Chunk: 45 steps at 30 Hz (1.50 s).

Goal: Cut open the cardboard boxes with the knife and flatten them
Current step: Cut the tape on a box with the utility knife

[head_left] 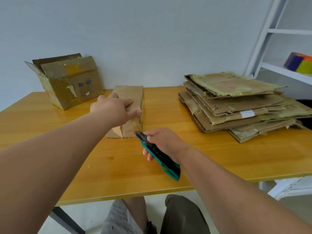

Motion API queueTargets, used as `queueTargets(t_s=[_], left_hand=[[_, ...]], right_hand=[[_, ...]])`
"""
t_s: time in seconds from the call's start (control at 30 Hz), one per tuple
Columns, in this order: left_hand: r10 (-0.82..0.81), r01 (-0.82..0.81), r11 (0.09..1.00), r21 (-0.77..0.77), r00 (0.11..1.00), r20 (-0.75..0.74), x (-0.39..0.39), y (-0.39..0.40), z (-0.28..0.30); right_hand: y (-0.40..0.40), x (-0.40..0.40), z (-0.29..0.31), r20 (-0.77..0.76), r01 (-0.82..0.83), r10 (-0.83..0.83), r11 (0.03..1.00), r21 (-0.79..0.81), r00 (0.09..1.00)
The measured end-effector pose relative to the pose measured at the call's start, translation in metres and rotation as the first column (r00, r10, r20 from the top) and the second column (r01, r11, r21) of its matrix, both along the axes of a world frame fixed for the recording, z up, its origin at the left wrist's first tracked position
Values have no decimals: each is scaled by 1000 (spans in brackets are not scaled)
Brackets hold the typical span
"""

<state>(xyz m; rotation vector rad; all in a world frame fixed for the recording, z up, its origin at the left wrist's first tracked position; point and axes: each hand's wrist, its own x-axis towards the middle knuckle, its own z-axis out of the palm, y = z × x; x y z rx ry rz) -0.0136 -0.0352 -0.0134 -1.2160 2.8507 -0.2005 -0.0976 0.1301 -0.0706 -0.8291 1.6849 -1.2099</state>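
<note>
a: what's on the table (pixel 118 166)?

b: small taped box (pixel 133 98), mid-table, lying long side away from the person. near end has a flap split and folded out onto the wood.

a: left hand (pixel 114 107)?

b: flat on top of the small taped box, fingers straight, thumb out toward the right edge. pressing it down, not curled round anything.

a: right hand (pixel 162 141)?

b: its grip is closed round a knife (pixel 158 152), teal and black handle. fingers wrap the middle of the handle, the butt sticks out back toward the person. the tip points at the box's near right corner, just beside the taped end. blurred there, can't tell if the blade touches the tape.

a: other boxes?

b: open box (pixel 70 81) at far left of the table, near the wall, flaps up, tilted, torn tape and a blue print on its front. well apart from the small one.

a: and right side?

b: stack of flattened cardboard (pixel 236 105), many sheets, tape scraps on the edges, overhanging a bit toward the table's right end.

a: anything else?

b: white shelf (pixel 287 71) by the right wall, with coloured blocks (pixel 298 63) on it, purple, orange, yellow-green. person's knees (pixel 182 215) show below the table edge.
</note>
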Motion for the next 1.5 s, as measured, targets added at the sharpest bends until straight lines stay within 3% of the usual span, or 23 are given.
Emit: queueTargets(t_s=[0.13,0.23,0.37,0.5,0.93,1.03,1.17,1.37,1.5], left_hand=[[-116,106,989,104,988,103,9,-16,17],[-132,124,982,141,990,49,20,-20,24],[-155,156,988,-8,985,73,15,-12,17],[-148,152,987,-48,986,83,13,-14,13],[-151,153,988,-17,983,100,12,-15,12],[-153,154,988,-6,984,91,11,-17,10],[-152,151,988,20,986,71,11,-17,12],[-152,150,988,29,985,78,11,-17,12],[-158,156,987,40,986,56,13,-16,12]], right_hand=[[8,-17,-2,-21,243,-247,963,-115,969],[10,-14,-2,-113,216,-238,960,-180,965],[2,-6,-6,-259,180,-241,955,-237,935],[-2,-8,-6,-369,201,-302,936,-289,879],[-19,-6,-15,-385,226,-345,920,-320,856],[-22,-5,-15,-392,235,-347,923,-305,852],[-21,-2,-16,-595,160,-200,980,-119,778],[-20,-3,-7,-607,122,-46,989,86,793],[-20,-3,-2,-568,152,-67,983,105,820]])
